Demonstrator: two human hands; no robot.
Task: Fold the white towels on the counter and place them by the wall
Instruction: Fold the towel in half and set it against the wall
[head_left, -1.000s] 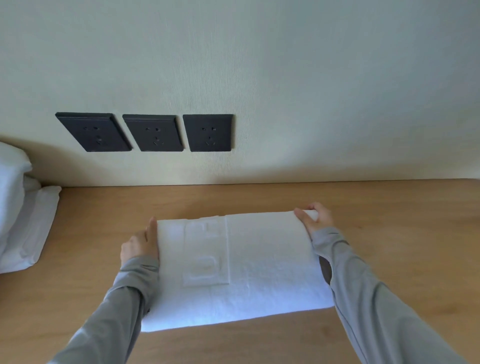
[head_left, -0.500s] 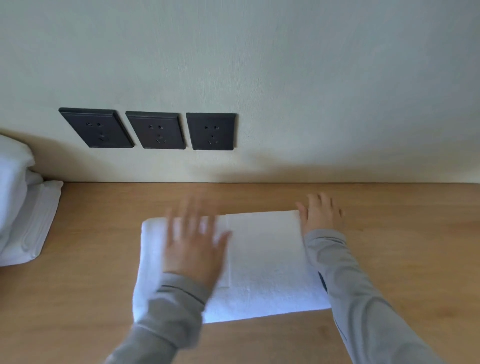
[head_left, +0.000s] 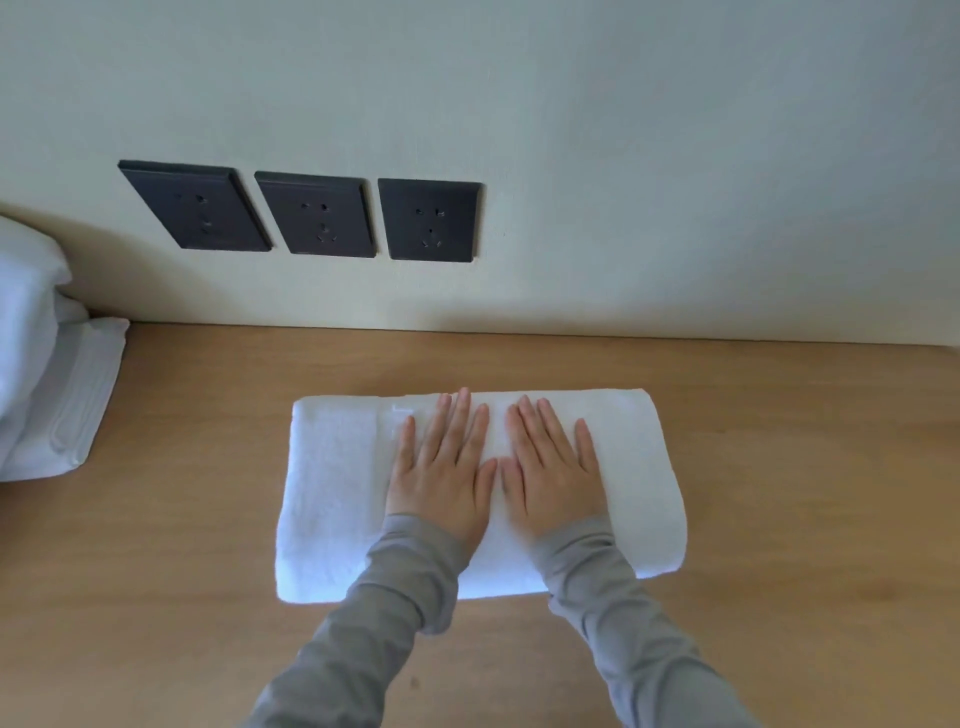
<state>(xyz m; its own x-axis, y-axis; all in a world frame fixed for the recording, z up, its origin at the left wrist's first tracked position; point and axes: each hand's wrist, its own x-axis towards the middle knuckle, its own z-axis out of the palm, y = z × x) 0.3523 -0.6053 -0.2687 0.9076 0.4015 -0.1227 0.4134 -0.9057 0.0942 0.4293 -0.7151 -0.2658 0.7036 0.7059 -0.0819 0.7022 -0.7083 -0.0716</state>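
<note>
The towel (head_left: 641, 467) lies folded in a thick rectangle on the tabletop (head_left: 805, 426). The left hand (head_left: 441, 480) and right hand (head_left: 553, 475) lie flat on top side by side, fingers straight and slightly spread, likely pressing the fold down so it keeps its shape. It sits near the wall (head_left: 649, 156) but apart from it, below three dark sockets (head_left: 317, 214); the white cloth (head_left: 57, 405) at the far left is probably more folded towels, though the frame cuts it off.
</note>
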